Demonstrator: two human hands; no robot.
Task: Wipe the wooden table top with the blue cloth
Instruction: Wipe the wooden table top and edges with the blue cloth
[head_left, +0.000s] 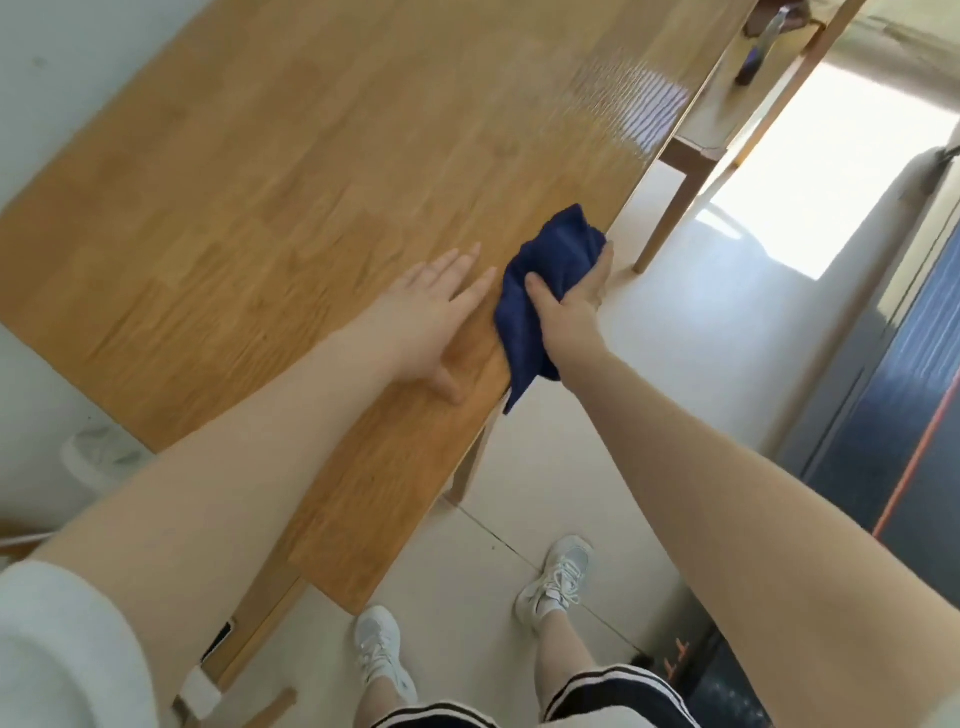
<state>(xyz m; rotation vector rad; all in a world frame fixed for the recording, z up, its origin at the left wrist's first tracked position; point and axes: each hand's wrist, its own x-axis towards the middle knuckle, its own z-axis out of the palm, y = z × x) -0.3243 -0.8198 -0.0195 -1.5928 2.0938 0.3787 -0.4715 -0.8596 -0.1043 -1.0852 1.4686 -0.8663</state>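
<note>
Wide wooden surface (291, 171), light oak planks in block pattern, glossy glare patch toward far right edge. Pale tiled floor (670, 364) beside it. Left hand (431, 312) laid flat on surface, fingers straight and spread, holding nothing. Right hand (571, 306) at the surface's right edge, fingers curled round blue cloth (540, 291), thumb on top. Cloth dark navy, soft terry look, bunched and creased, upper part on the wood at the edge, lower corner hanging down past the edge. White sneakers (558, 579) on floor below.
</note>
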